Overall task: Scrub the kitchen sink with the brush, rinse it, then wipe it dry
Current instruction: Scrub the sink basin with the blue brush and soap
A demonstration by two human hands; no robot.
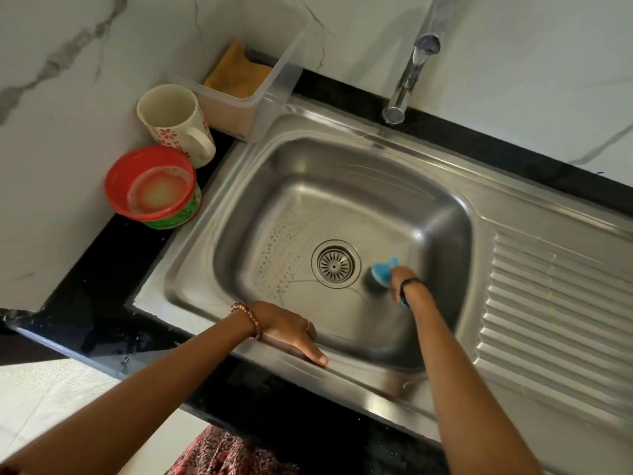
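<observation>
Set into the black counter point(102, 286), the steel sink point(342, 186) takes up most of the view, with its ribbed drainboard point(555, 303) running off toward the counter's right edge and a round drain point(335, 264) in the middle of the basin floor. Behind the basin's back rim a chrome tap point(409, 77) rises against the marble wall. At the counter's back-left corner stands a clear plastic tub point(274, 94) holding an orange cloth point(236, 73); just in front of it along the left edge sit a cream mug point(171, 121) with red flowers and then a red bowl point(150, 183) stacked on a green one. The left hand point(291, 330), a bead bracelet at its wrist, lies on the sink's front rim with fingers straight and relaxed. The right hand point(406, 281) reaches down into the basin and grips the blue-handled brush point(378, 277), whose dark head is against the basin floor just right of the drain
</observation>
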